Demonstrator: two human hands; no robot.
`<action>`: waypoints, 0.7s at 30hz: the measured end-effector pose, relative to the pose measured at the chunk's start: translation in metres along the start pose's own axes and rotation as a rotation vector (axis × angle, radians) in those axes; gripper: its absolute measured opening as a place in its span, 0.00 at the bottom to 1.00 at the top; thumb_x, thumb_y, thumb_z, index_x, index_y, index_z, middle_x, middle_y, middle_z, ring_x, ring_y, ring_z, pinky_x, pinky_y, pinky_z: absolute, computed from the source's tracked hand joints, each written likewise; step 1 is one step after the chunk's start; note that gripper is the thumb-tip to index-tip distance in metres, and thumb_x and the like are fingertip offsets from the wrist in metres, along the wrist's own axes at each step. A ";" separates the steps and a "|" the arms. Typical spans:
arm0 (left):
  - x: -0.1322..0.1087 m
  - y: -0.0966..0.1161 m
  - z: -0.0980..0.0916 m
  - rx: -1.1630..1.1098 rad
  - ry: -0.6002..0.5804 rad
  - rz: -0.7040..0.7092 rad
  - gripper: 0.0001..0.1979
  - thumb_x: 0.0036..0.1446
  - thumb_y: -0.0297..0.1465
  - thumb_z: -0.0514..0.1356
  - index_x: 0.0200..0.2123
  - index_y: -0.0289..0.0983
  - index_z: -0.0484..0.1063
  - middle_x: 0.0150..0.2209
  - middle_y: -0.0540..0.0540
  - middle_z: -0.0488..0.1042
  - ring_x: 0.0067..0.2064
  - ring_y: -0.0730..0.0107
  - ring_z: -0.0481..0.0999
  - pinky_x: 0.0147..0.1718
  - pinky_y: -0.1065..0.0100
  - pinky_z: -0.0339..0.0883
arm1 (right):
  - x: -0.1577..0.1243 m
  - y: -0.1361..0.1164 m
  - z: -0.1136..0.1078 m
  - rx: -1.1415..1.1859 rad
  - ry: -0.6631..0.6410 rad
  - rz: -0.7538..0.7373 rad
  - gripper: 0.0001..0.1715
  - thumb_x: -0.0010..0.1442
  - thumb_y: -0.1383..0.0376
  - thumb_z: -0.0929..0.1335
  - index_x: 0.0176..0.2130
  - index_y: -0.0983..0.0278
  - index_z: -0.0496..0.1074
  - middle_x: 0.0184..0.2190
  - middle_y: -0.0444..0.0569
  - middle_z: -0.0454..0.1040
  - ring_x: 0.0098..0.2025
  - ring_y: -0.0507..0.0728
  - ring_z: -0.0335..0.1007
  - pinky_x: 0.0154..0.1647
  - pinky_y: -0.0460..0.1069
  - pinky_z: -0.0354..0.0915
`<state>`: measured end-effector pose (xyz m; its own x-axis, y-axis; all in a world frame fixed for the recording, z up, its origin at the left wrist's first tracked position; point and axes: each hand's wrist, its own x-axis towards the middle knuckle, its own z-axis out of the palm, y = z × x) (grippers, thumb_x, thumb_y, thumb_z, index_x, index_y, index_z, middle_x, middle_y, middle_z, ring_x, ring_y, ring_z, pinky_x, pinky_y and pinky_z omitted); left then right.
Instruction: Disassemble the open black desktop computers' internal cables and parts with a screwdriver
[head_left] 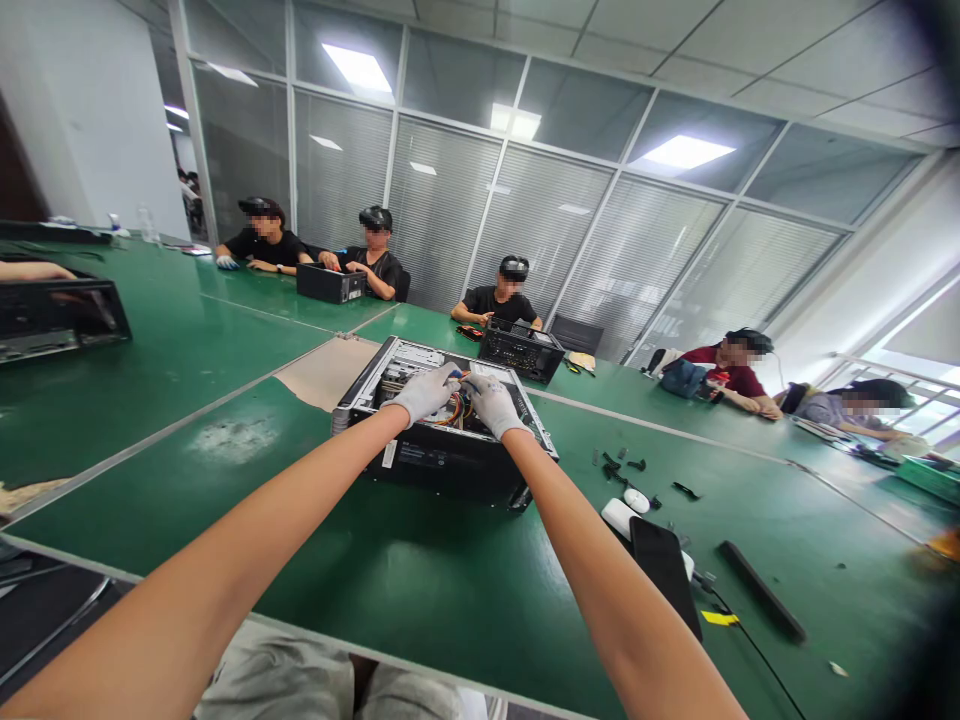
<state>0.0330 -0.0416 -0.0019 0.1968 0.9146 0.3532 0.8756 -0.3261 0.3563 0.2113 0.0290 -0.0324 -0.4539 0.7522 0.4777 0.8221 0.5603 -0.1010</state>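
An open black desktop computer case (442,455) lies on the green table (420,580) in front of me, its inside showing metal parts and coloured wires. Both my arms reach out over it. My left hand (421,393), in a grey work glove, rests inside the case with its fingers curled near the orange and red wires (454,410). My right hand (489,401), also gloved, sits right beside it, fingers bent and pinching something small that I cannot make out. The two hands almost touch each other.
A black phone (663,572), a white object (619,517), small black parts (621,467) and a black strip (761,590) lie at the right. Another computer case (52,318) sits far left. Several other people in headsets sit round the table with their own cases (520,350).
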 end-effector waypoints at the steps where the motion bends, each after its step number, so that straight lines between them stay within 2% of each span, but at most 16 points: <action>1: -0.001 0.001 -0.001 -0.016 0.009 0.049 0.18 0.71 0.39 0.48 0.59 0.43 0.66 0.52 0.44 0.78 0.53 0.60 0.78 0.52 0.63 0.69 | 0.000 0.001 0.001 0.005 0.001 0.064 0.19 0.72 0.59 0.61 0.55 0.57 0.76 0.49 0.52 0.79 0.50 0.61 0.71 0.52 0.51 0.64; 4: -0.004 0.002 -0.003 -0.006 -0.013 0.130 0.20 0.69 0.34 0.51 0.61 0.44 0.65 0.54 0.45 0.76 0.55 0.60 0.76 0.55 0.64 0.68 | 0.000 0.004 0.006 -0.005 -0.051 0.148 0.21 0.72 0.56 0.61 0.56 0.58 0.76 0.45 0.54 0.78 0.45 0.60 0.73 0.47 0.50 0.65; 7: -0.004 0.001 -0.002 0.065 -0.026 0.090 0.21 0.65 0.32 0.55 0.61 0.43 0.65 0.57 0.43 0.72 0.55 0.58 0.75 0.56 0.62 0.68 | 0.002 0.004 0.009 -0.027 -0.068 0.130 0.21 0.73 0.55 0.60 0.53 0.59 0.76 0.42 0.53 0.78 0.43 0.58 0.73 0.45 0.48 0.64; 11: -0.005 0.004 -0.002 0.154 0.045 0.066 0.21 0.64 0.29 0.56 0.60 0.43 0.66 0.63 0.39 0.63 0.56 0.57 0.74 0.56 0.61 0.68 | 0.005 0.004 0.010 0.005 -0.038 0.110 0.23 0.74 0.54 0.57 0.49 0.60 0.76 0.40 0.51 0.78 0.43 0.56 0.71 0.45 0.47 0.62; 16: -0.005 0.010 -0.007 0.228 0.113 0.041 0.22 0.64 0.24 0.53 0.60 0.42 0.67 0.67 0.38 0.57 0.59 0.58 0.71 0.56 0.62 0.67 | 0.006 0.003 0.012 -0.043 -0.116 -0.025 0.21 0.74 0.62 0.57 0.50 0.64 0.76 0.48 0.54 0.77 0.45 0.56 0.69 0.50 0.48 0.61; 21: -0.004 0.008 -0.004 0.229 0.053 0.020 0.21 0.66 0.25 0.53 0.61 0.39 0.66 0.67 0.38 0.60 0.61 0.59 0.71 0.58 0.63 0.66 | 0.003 -0.001 0.010 -0.178 -0.207 -0.154 0.19 0.70 0.70 0.60 0.53 0.66 0.76 0.53 0.56 0.76 0.48 0.58 0.69 0.53 0.49 0.60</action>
<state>0.0372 -0.0486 0.0025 0.1972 0.8926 0.4053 0.9502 -0.2758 0.1450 0.2057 0.0341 -0.0396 -0.6228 0.7285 0.2854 0.7775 0.6169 0.1221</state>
